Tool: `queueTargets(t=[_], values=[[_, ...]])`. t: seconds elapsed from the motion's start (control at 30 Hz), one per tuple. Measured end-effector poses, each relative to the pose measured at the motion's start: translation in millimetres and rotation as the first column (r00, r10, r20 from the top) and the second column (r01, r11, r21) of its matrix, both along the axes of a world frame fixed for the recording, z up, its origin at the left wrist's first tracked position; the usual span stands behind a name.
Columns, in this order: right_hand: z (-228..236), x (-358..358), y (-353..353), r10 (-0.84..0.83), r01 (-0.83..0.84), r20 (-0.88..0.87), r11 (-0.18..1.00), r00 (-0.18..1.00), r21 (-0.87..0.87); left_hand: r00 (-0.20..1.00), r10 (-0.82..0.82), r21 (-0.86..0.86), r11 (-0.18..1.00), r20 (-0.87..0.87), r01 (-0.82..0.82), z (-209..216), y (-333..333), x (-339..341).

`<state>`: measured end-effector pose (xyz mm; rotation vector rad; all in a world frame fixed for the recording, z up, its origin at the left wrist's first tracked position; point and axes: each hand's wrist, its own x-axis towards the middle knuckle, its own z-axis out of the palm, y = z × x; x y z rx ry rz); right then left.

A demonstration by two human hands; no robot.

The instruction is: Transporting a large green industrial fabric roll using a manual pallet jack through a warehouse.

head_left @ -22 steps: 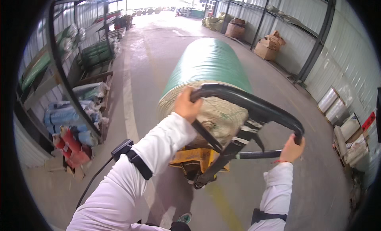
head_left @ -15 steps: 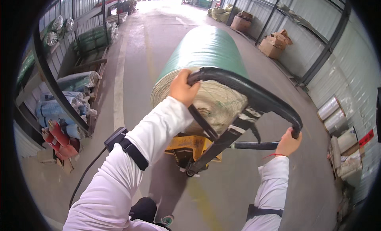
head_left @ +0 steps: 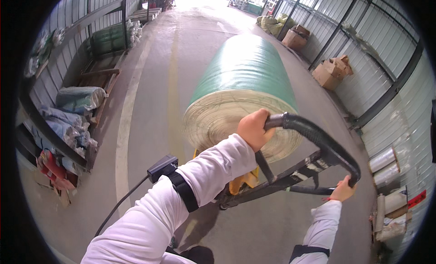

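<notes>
Roll [head_left: 245, 78] now further ahead of me, view tipped down aisle. My left hand [head_left: 254, 129] and right hand [head_left: 341, 191] both closed on handle [head_left: 318, 139]. Roll on yellow jack [head_left: 243, 182]: I judge heavy, stiff; steer by handle only.

One large green-wrapped roll [head_left: 243, 89], lying on its side on one yellow pallet truck [head_left: 243, 182]. One black loop handle [head_left: 318, 143]. Two hands on it: left hand [head_left: 253, 130], right hand [head_left: 343, 191]. Two open cardboard boxes [head_left: 330, 69] along the right wall, a third box [head_left: 296, 36] farther up. Two pale small rolls [head_left: 383, 166] at right edge. One red cylinder [head_left: 51, 166] at left edge
</notes>
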<state>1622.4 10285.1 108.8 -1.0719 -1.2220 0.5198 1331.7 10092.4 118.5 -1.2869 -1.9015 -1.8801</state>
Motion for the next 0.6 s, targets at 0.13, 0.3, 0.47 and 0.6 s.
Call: queueTargets(t=[0.13,0.3,0.47,0.6], values=[[11.7,-46.6,79.4,-0.024,0.024,-0.005,0.999,1.000,-0.031,0.991,0.126,0.012,0.992,-0.054,-0.125,14.2,68.2,-36.9],[-0.6,-116.5,193.2,0.110,-0.115,0.094,0.992,0.990,0.049,0.959,0.283,-0.057,0.957,-0.017,-0.284,1.3,157.4,-97.2],[-4.7,-204.3,285.6,0.149,-0.159,0.130,0.985,0.980,0.069,0.937,0.349,-0.085,0.934,0.021,-0.346,2.1,235.0,-174.9],[11.6,-257.5,335.5,0.235,-0.233,0.067,0.972,0.970,-0.036,0.907,0.419,-0.008,0.908,-0.026,-0.420,11.6,303.2,-216.9]])
